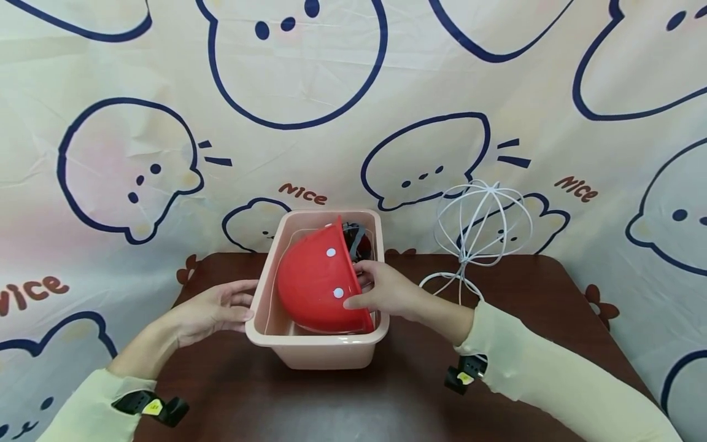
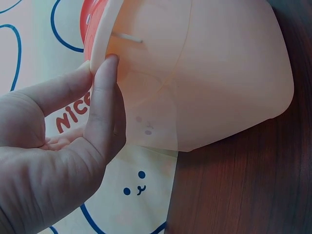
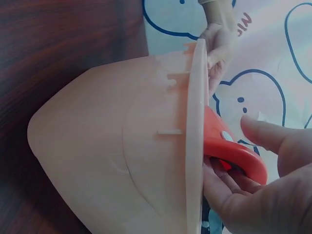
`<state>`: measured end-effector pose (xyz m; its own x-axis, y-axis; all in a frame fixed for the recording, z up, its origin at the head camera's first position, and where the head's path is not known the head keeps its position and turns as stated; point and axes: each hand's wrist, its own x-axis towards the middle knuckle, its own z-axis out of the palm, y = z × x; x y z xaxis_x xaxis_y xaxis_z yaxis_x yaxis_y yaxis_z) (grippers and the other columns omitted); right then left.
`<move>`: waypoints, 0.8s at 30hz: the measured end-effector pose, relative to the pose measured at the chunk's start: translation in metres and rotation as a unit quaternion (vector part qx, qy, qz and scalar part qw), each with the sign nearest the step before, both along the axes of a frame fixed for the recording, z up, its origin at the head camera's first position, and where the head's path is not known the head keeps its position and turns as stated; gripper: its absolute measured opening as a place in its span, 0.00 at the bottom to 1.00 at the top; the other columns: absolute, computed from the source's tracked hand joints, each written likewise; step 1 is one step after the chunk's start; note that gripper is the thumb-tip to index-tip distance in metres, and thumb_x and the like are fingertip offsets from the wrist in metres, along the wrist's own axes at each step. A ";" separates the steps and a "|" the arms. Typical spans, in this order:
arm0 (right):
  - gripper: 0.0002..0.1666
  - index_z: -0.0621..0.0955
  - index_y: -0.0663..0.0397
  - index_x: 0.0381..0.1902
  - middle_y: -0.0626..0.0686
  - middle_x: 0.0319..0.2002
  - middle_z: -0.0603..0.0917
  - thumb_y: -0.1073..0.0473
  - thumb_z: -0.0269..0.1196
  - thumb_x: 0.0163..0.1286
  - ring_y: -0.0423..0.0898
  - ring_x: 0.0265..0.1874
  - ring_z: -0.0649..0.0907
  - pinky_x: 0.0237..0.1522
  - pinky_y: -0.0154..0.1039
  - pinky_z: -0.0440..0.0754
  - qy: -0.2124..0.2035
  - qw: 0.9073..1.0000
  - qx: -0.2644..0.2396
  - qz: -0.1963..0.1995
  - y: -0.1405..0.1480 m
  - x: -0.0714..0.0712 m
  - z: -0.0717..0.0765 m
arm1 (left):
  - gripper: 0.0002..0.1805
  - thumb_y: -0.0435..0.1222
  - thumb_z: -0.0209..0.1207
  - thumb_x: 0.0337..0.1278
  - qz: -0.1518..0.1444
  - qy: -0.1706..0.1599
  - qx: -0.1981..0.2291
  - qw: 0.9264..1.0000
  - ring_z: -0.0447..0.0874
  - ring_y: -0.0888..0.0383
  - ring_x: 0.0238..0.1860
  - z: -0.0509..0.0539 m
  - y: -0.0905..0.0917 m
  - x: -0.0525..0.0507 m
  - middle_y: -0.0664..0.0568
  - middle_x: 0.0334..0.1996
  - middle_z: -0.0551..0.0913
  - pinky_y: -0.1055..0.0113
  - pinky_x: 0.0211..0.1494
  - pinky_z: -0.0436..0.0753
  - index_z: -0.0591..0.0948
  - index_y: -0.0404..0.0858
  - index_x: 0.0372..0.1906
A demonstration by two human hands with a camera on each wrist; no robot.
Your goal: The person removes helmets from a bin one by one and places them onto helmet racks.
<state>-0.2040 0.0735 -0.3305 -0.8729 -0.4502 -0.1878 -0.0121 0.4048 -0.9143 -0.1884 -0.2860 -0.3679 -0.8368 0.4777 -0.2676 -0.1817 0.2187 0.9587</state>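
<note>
Pale sleeves (image 1: pixel 558 368) lie nearest the head camera, on the near side of the tub, each with a black wrist strap (image 1: pixel 145 405) at its cuff. The pink tub (image 1: pixel 323 355) is taken as the landmark, with the dark table (image 1: pixel 265 399) beneath it. Left hand (image 1: pixel 212 310): at the tub's left side, thumb and fingers nearly closed, pinching the rim. Right hand (image 1: pixel 381 288): at the tub's right side, half closed, fingers tucked under the brim of the red helmet (image 1: pixel 309 282) and thumb over its outer face; it is judged to have hold of the brim, though firm thumb contact cannot be confirmed. The helmet, with white dots, sits tilted on its side inside the tub, dome toward the tub's left wall, open side toward the right, part of the brim standing above the rim. Dark straps (image 1: pixel 359 239) show in the tub's far right corner; whether they belong to the helmet cannot be told. A white wire stand (image 1: pixel 464 259) is to the tub's right, apart from it and touched by neither hand. Progress, as judged: partway; the helmet is largely within the tub but not released, and whether it is being put in or taken out cannot be established
</note>
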 end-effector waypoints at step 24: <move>0.30 0.78 0.58 0.63 0.56 0.47 0.85 0.69 0.71 0.63 0.49 0.41 0.87 0.42 0.49 0.89 0.071 0.996 0.003 -0.061 -0.009 -0.002 0.004 | 0.45 0.29 0.61 0.68 0.007 -0.027 0.023 0.999 0.85 0.49 0.54 0.003 0.000 0.000 0.40 0.59 0.79 0.50 0.56 0.84 0.47 0.29 0.79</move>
<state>-0.2062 0.0649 -0.3263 -0.9392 -0.3379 -0.0608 -0.0917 0.4176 -0.9040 -0.1880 -0.2861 -0.3654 -0.8279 0.4792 -0.2913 -0.2371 0.1717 0.9562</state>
